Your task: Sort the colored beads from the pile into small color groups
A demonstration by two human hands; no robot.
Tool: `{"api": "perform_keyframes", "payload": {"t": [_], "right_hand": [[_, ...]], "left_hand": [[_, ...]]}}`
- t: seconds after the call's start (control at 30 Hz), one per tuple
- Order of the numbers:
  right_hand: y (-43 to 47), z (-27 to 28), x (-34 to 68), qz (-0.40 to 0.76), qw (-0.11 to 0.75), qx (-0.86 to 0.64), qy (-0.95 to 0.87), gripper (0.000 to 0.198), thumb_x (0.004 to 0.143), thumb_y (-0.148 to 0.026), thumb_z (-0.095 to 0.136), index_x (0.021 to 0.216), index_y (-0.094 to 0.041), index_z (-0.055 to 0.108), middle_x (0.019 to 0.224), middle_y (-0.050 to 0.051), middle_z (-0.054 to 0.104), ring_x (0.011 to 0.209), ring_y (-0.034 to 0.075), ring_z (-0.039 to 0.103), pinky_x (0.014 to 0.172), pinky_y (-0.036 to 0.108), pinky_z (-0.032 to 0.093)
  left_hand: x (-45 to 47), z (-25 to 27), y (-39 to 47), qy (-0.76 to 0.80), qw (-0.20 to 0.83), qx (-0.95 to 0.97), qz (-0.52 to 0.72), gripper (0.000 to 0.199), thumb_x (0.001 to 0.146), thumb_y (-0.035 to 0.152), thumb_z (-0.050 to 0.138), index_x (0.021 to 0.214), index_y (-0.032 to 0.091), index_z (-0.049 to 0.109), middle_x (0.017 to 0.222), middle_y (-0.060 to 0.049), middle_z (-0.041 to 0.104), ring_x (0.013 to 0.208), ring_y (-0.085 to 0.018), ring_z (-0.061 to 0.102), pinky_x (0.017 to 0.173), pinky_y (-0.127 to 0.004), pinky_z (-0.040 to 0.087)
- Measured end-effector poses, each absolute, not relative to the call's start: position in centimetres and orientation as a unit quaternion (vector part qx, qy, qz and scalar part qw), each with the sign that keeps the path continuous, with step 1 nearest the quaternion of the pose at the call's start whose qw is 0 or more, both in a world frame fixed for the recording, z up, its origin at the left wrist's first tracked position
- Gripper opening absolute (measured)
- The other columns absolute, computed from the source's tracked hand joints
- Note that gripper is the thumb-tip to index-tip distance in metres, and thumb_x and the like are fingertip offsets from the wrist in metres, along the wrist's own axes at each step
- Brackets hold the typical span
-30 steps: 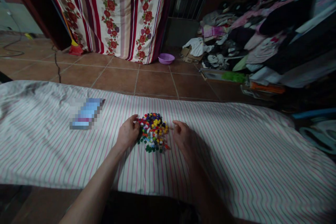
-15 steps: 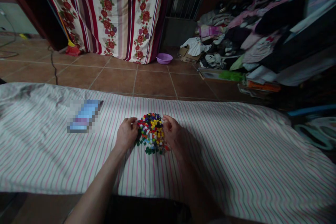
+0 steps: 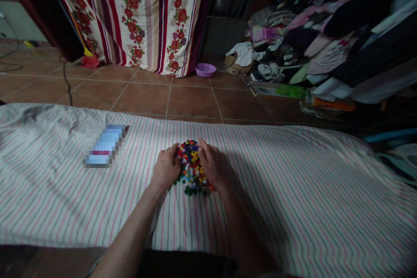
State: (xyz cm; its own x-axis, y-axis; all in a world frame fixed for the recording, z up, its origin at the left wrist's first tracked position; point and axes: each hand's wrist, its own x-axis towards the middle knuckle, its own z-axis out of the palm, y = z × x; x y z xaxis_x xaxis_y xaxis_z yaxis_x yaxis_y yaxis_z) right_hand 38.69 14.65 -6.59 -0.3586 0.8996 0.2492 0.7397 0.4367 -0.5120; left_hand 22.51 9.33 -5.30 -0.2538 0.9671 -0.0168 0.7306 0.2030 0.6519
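Observation:
A pile of small multicoloured cubes [image 3: 193, 169] lies on the striped cloth [image 3: 293, 182] in front of me. My left hand [image 3: 167, 165] rests against the pile's left side, its fingers stretched forward along the edge. Opposite it, my right hand [image 3: 211, 161] cups the right side, fingers extended and partly over the cubes. Neither hand grips a cube that I can see; the palms hide some of the outer cubes. Dark green cubes gather at the near end, with yellow, red and white ones further up.
A blurred-out flat blue object, like a phone [image 3: 106, 145], lies on the cloth to the left. Beyond the cloth's far edge are a tiled floor [image 3: 140, 95], a purple basin [image 3: 205, 70], a floral curtain [image 3: 150, 17] and a heap of clothes [image 3: 293, 39].
Both hands have pressed closer together around the pile. The left hand has moved right, the right hand's fingers now reach over the cubes, and the pile is narrower.

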Motion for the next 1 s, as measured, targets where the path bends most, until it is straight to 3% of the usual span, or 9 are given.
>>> {"api": "perform_keyframes", "payload": {"t": [0.23, 0.37, 0.5, 0.63, 0.8, 0.9, 1.0], "right_hand": [[13.9, -6.1, 38.4, 0.267, 0.282, -0.44, -0.81, 0.045, 0.099, -0.033, 0.029, 0.142, -0.023, 0.039, 0.13, 0.006, 0.061, 0.12, 0.018, 0.056, 0.104, 0.039, 0.044], [13.3, -5.1, 38.5, 0.343, 0.275, -0.418, -0.795, 0.046, 0.099, -0.037, 0.028, 0.142, -0.025, 0.038, 0.134, 0.007, 0.058, 0.124, 0.018, 0.054, 0.106, 0.04, 0.042], [13.0, -5.0, 38.6, 0.406, 0.308, -0.388, -0.768, 0.051, 0.098, -0.047, 0.029, 0.142, -0.023, 0.04, 0.133, 0.008, 0.058, 0.126, 0.02, 0.052, 0.108, 0.041, 0.04], [12.9, -5.4, 38.9, 0.463, 0.337, -0.381, -0.726, 0.055, 0.096, -0.056, 0.031, 0.137, -0.023, 0.047, 0.128, 0.007, 0.063, 0.125, 0.022, 0.052, 0.108, 0.042, 0.038], [12.9, -5.6, 39.5, 0.447, 0.376, -0.411, -0.7, 0.054, 0.096, -0.056, 0.029, 0.121, -0.021, 0.061, 0.121, 0.007, 0.066, 0.123, 0.021, 0.054, 0.108, 0.039, 0.039], [13.3, -5.7, 40.4, 0.386, 0.349, -0.486, -0.702, 0.048, 0.098, -0.049, 0.025, 0.119, -0.025, 0.061, 0.115, 0.003, 0.069, 0.112, 0.02, 0.061, 0.099, 0.037, 0.046], [13.8, -5.8, 41.3, 0.331, 0.305, -0.552, -0.702, 0.044, 0.099, -0.042, 0.022, 0.117, -0.029, 0.06, 0.112, 0.0, 0.07, 0.101, 0.018, 0.065, 0.086, 0.033, 0.052]], "left_hand": [[22.7, -5.7, 9.2, 0.716, 0.2, 0.604, 0.289, 0.055, 0.08, 0.019, 0.048, 0.135, 0.018, 0.048, 0.12, -0.009, 0.063, 0.108, -0.024, 0.053, 0.098, -0.042, 0.043], [22.8, -5.5, 9.3, 0.705, 0.265, 0.553, 0.356, 0.061, 0.079, 0.014, 0.046, 0.14, 0.022, 0.043, 0.118, -0.008, 0.064, 0.102, -0.02, 0.057, 0.094, -0.038, 0.047], [22.9, -6.0, 9.4, 0.661, 0.365, 0.47, 0.457, 0.063, 0.082, 0.017, 0.045, 0.144, 0.024, 0.035, 0.112, -0.007, 0.065, 0.081, -0.012, 0.061, 0.078, -0.03, 0.052], [22.6, -6.4, 9.5, 0.613, 0.408, 0.426, 0.525, 0.061, 0.08, 0.019, 0.048, 0.14, 0.024, 0.04, 0.11, -0.006, 0.065, 0.071, -0.008, 0.058, 0.07, -0.024, 0.051], [21.7, -6.0, 9.3, 0.622, 0.39, 0.426, 0.529, 0.054, 0.077, 0.016, 0.046, 0.131, 0.016, 0.05, 0.106, -0.008, 0.066, 0.07, -0.01, 0.059, 0.068, -0.026, 0.05], [21.0, -5.8, 9.2, 0.656, 0.382, 0.437, 0.483, 0.047, 0.078, 0.018, 0.044, 0.124, 0.013, 0.055, 0.1, -0.009, 0.067, 0.064, -0.01, 0.059, 0.066, -0.028, 0.051], [20.6, -5.5, 9.0, 0.686, 0.366, 0.468, 0.42, 0.042, 0.079, 0.02, 0.045, 0.118, 0.014, 0.06, 0.101, -0.011, 0.068, 0.071, -0.013, 0.063, 0.072, -0.03, 0.052]]}}
